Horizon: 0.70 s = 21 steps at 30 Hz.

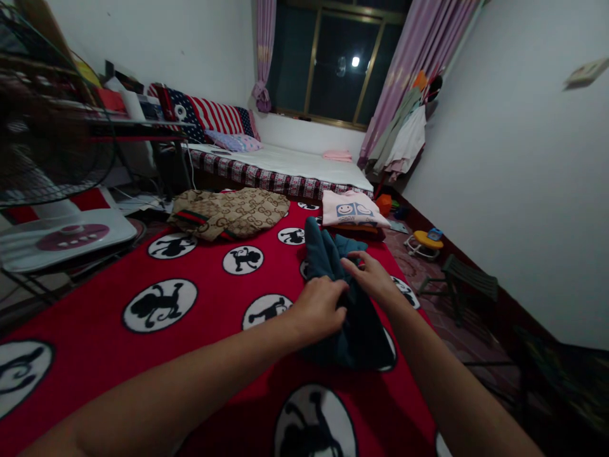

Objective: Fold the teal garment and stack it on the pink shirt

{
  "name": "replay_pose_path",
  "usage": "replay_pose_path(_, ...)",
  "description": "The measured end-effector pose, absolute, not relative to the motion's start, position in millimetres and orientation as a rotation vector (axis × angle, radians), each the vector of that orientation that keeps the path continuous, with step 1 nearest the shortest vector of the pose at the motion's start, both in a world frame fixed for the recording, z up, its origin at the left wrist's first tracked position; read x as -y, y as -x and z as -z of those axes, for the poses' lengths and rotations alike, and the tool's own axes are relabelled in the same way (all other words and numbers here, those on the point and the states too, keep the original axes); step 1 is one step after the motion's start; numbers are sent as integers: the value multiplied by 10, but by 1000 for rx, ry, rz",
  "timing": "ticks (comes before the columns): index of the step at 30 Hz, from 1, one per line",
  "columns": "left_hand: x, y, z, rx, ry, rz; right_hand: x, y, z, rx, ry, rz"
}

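Note:
A dark teal garment (340, 346) lies bunched on the red blanket (214, 285), with part of it raised in folds; its kind cannot be made out. My left hand (323, 306) is closed on the near folds, thumb pointing right. Just beyond and to the right, my right hand (370, 274) has its fingers bent and pinching the cloth's upper right part. Behind the garment sits a folded pink shirt (353, 208) with smiley prints, on top of darker folded clothes. Farther left is a crumpled brown patterned cloth (238, 209) with a green-and-red stripe.
An electric fan (61, 231) stands at the left, by a cluttered desk (137, 122). A daybed (295, 162) runs below the window. On the right floor are a yellow stool (425, 240) and a dark folding stool (471, 276). Clothes (406, 139) hang near the curtain.

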<state>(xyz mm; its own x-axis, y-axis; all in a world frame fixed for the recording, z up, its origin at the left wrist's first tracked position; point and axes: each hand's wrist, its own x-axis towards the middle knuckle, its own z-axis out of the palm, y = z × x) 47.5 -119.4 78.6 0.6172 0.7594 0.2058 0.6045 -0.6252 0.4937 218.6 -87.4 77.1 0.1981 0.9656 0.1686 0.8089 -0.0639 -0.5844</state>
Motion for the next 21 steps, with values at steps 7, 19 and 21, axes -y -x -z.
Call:
replay_pose_path(7,1614,-775,-629,-1050,-2611,-337,796,-1837,-842,1956,2194,-152)
replay_pose_path(19,1033,-449,-971,-753,-2020,-1231,1189,-2263,-335,1359,1423,-328)
replay_pose_path(21,637,-375,-855,-929,-1949,-1436,1261,-2332,-436,1259,1407,-281)
